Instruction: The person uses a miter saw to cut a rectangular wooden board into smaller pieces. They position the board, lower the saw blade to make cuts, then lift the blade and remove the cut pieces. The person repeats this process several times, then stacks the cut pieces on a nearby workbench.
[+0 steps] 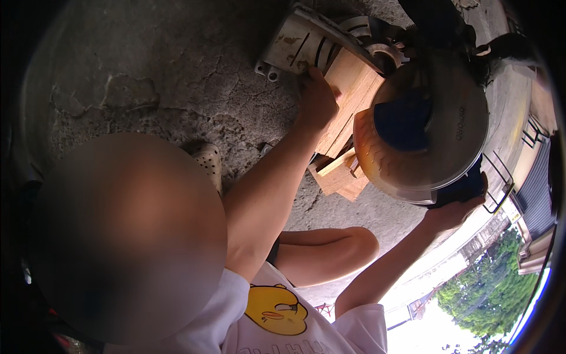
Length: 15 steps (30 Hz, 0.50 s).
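Note:
My left hand grips the left edge of a light wooden board, which lies on the bed of a saw beside its metal base plate. The large round blade guard of the saw sits over the board's right side. My right hand is closed round a dark part at the saw's lower right, seemingly its handle; some fingers are hidden. Several short wood pieces lie below the board.
A cracked concrete floor surrounds the saw. A perforated clog and my bent knee are near my arms. A large blurred patch hides the lower left. Metal racks, a corrugated shutter and a tree show at the right.

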### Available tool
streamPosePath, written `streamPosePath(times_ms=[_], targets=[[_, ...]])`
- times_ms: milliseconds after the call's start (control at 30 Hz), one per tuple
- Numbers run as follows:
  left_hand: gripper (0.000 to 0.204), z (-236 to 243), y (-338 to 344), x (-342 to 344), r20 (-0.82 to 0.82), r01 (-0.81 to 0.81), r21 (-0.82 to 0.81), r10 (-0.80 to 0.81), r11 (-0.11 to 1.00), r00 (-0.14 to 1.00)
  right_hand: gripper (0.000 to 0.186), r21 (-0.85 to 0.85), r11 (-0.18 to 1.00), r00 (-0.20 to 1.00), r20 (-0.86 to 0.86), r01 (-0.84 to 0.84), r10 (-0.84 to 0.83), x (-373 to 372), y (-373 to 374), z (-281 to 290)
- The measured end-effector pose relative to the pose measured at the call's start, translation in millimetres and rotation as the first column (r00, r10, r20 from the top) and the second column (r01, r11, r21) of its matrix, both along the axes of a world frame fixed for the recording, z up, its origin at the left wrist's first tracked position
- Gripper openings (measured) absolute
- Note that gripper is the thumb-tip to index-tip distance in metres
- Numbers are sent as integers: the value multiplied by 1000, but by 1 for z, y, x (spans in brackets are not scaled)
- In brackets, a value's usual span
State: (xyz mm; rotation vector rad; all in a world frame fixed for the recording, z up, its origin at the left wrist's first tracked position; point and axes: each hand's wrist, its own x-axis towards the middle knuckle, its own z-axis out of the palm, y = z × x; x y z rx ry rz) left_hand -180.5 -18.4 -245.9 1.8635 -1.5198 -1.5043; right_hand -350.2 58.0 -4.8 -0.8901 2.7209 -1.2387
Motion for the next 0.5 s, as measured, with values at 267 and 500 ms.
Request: streamPosePath(times_ms=[267, 500], targets=[[56, 0, -3, 0, -47, -14, 36, 16, 999, 999, 65, -76, 996, 995, -89, 47, -54, 11, 16, -36], [53, 9, -5, 1, 24, -20, 62, 19, 998, 1000, 65, -65, 992, 979, -168, 106, -116, 15, 20, -47]])
